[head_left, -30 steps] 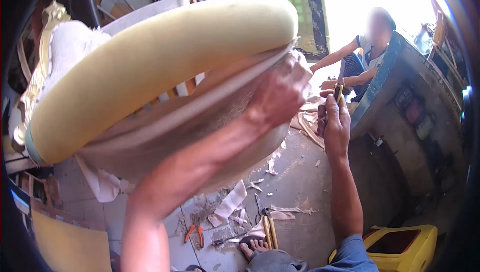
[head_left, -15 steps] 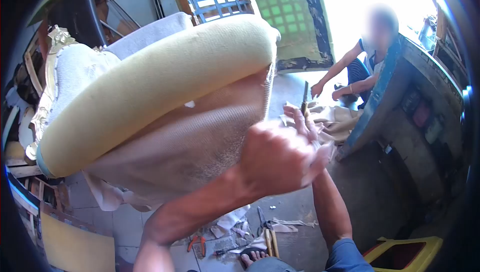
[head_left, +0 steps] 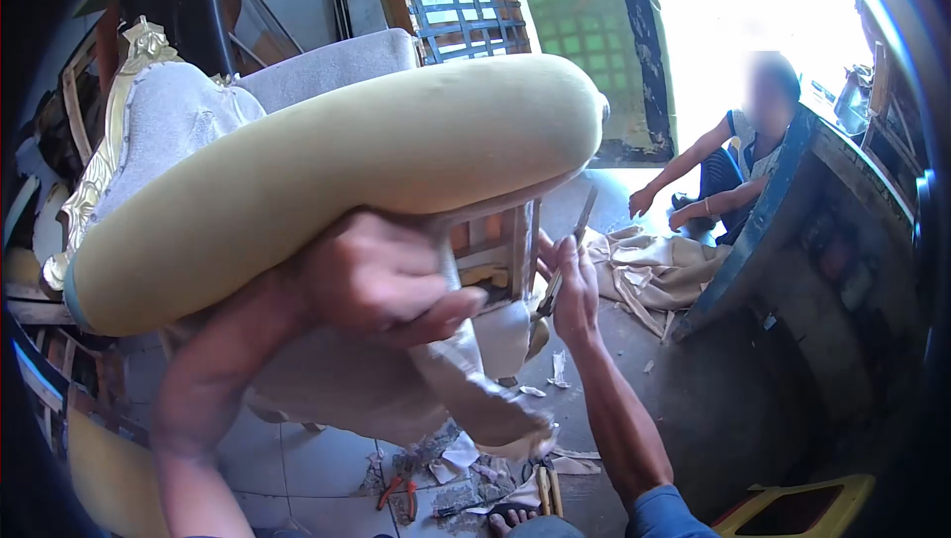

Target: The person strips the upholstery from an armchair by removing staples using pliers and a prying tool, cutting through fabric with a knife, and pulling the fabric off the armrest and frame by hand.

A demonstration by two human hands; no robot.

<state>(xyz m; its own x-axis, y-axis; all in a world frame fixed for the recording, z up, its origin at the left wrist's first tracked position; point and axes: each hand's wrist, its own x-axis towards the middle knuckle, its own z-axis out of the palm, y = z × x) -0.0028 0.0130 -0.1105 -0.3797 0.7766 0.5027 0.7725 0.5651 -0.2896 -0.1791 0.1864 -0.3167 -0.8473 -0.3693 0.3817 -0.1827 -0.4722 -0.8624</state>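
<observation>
A long padded yellow foam roll (head_left: 347, 142) curves along the top of a sofa piece. Beneath it, my left hand (head_left: 381, 280), blurred by motion, is closed on beige fabric (head_left: 485, 399) that hangs down from the frame. My right hand (head_left: 575, 290) holds a knife (head_left: 586, 213) with its blade pointing up, beside the frame's right end. Between the hands, bare wooden framing (head_left: 505, 251) shows under the roll.
A person (head_left: 763, 142) crouches at the back right near crumpled fabric (head_left: 664, 266). A large blue-edged frame (head_left: 763, 211) stands at the right. Orange-handled pliers (head_left: 398, 496) and fabric scraps lie on the floor. A yellow object (head_left: 842, 508) is at lower right.
My left hand has moved left with the fabric, pulling it off the frame's right end and exposing wood. My right hand with the knife has shifted slightly left and down.
</observation>
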